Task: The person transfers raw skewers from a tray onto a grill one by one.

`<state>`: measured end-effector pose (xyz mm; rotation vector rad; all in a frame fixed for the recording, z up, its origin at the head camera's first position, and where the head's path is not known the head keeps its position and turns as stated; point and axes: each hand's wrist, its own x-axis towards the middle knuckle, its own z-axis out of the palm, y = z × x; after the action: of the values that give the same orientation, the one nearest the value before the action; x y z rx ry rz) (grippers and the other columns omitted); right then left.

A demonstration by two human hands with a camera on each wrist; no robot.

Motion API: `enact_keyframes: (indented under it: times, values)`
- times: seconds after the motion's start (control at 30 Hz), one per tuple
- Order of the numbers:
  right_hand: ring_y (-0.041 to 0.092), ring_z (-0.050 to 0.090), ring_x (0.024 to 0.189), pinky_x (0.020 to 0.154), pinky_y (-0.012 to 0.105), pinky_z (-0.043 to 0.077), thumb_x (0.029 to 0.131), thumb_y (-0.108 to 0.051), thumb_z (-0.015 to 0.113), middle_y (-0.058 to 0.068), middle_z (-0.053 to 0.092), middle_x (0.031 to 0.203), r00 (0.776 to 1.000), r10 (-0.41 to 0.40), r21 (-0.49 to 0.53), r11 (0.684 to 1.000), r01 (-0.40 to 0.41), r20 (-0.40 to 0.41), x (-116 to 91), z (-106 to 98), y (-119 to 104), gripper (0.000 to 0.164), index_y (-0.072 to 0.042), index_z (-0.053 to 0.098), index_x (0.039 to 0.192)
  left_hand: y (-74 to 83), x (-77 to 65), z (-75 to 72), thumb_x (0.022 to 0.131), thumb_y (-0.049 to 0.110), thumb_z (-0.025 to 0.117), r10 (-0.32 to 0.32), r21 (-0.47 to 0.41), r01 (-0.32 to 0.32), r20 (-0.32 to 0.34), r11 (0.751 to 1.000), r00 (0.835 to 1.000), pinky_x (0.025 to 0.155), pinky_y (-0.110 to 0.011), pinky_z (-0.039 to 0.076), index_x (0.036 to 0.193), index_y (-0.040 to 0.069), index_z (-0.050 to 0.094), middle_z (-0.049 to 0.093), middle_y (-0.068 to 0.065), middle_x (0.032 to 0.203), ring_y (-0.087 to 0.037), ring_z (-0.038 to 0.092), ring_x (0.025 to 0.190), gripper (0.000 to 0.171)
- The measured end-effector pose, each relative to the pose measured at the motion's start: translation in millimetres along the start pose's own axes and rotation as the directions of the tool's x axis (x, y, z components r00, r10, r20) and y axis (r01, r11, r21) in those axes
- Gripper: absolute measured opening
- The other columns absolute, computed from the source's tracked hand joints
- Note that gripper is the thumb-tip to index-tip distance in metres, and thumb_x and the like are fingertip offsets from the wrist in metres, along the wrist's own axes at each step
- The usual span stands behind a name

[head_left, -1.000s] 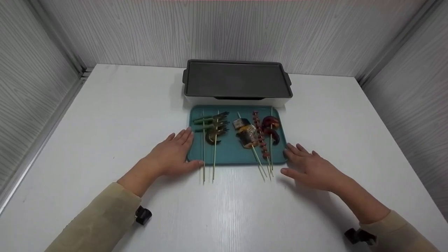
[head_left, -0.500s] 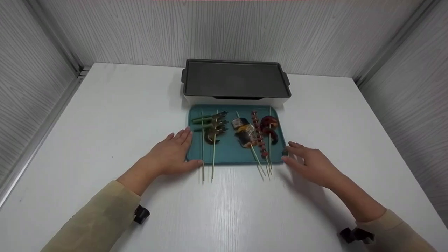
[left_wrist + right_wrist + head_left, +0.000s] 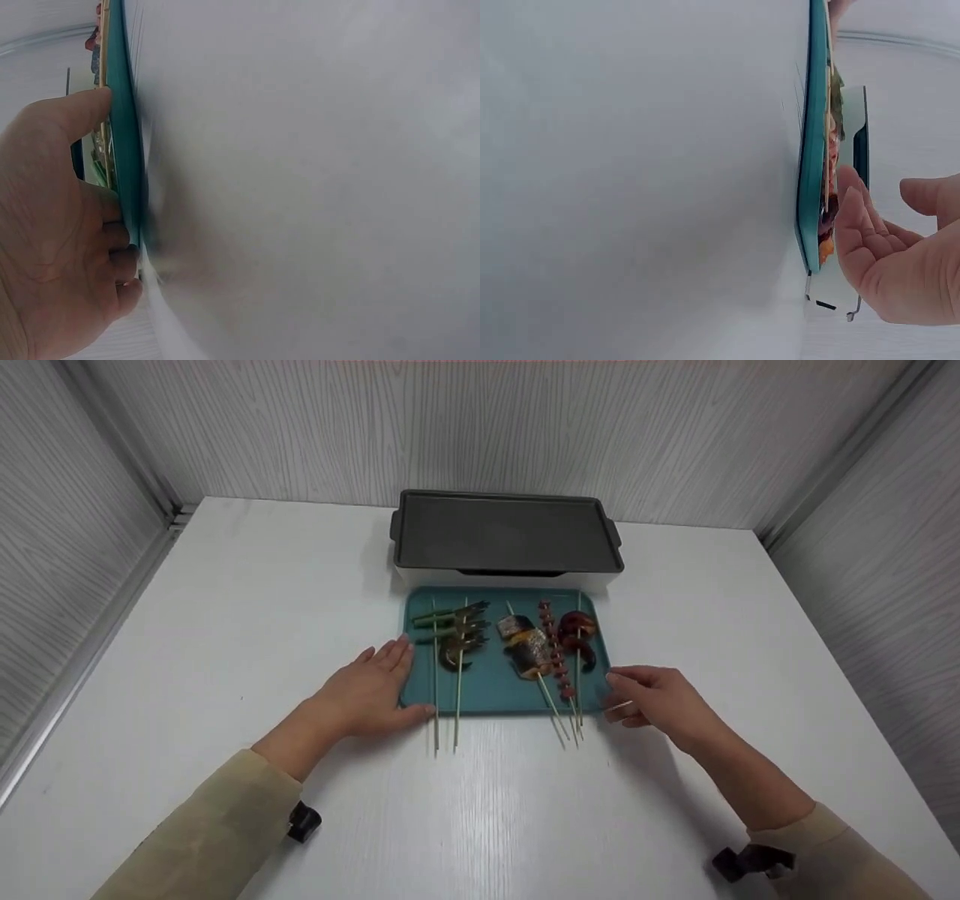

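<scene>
A teal tray (image 3: pixel 499 696) holds several skewers, their bare sticks jutting over its front rim. Green vegetable pieces and shrimp (image 3: pixel 469 628) are threaded at the left. Silvery chunks (image 3: pixel 531 652) that look like fish sit right of the middle, beside a skewer of small red pieces (image 3: pixel 555 656) and one with dark red curled pieces (image 3: pixel 578 637). My left hand (image 3: pixel 366 695) lies along the tray's left side, fingers extended, thumb at the front corner. At the right front corner is my right hand (image 3: pixel 664 701); its fingers (image 3: pixel 862 232) are loosely bent, with the thumb apart, holding nothing.
Directly behind the tray stands a dark flat griddle (image 3: pixel 502 532) on a white base. White table (image 3: pixel 465 825) surrounds both, with pale wood-grain walls (image 3: pixel 495 427) at the back and sides. Black wrist mounts (image 3: pixel 304 821) hang under both sleeves.
My right hand has turned and shifted slightly left at the tray's right front corner, its fingers going from spread to bent. The left hand, tray and skewers stay put.
</scene>
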<state>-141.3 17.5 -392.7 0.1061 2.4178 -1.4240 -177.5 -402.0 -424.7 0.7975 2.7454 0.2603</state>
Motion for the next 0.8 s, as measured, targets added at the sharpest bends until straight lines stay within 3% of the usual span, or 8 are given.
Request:
enact_keyframes:
  times: [0.23,0.47,0.8]
  values:
    - [0.026,0.079,0.097,0.085,0.034,0.063,0.109,-0.039,0.062,0.018,0.078,0.114,0.990,0.108,0.091,0.989,-0.117,0.090,5,8,2,0.062,0.006,0.053,0.150,0.2,0.1,1.3,0.105,0.064,0.048,0.001,-0.005,-0.001,0.002,1.000,1.000,0.129,-0.056,0.016,0.164,-0.010,0.016,0.010,-0.026,0.174,-0.040,0.014,0.161,0.100]
    - [0.027,0.079,0.097,0.085,0.035,0.063,0.110,-0.037,0.061,0.019,0.078,0.113,0.980,0.123,0.157,0.976,-0.148,0.157,9,16,8,0.061,0.009,0.050,0.148,-1.2,-0.8,2.4,0.105,0.064,0.048,-0.002,-0.011,0.002,-0.001,1.000,1.000,0.129,-0.055,0.016,0.165,-0.010,0.015,0.009,-0.025,0.174,-0.039,0.013,0.161,0.101]
    - [0.027,0.079,0.100,0.087,0.035,0.063,0.110,-0.037,0.060,0.020,0.077,0.116,0.974,0.139,0.241,0.954,-0.180,0.179,10,20,12,0.067,0.009,0.040,0.155,-1.3,-0.9,2.1,0.105,0.064,0.048,-0.002,-0.026,0.002,0.001,1.000,1.000,0.129,-0.055,0.016,0.165,-0.010,0.015,0.009,-0.026,0.174,-0.040,0.013,0.161,0.101]
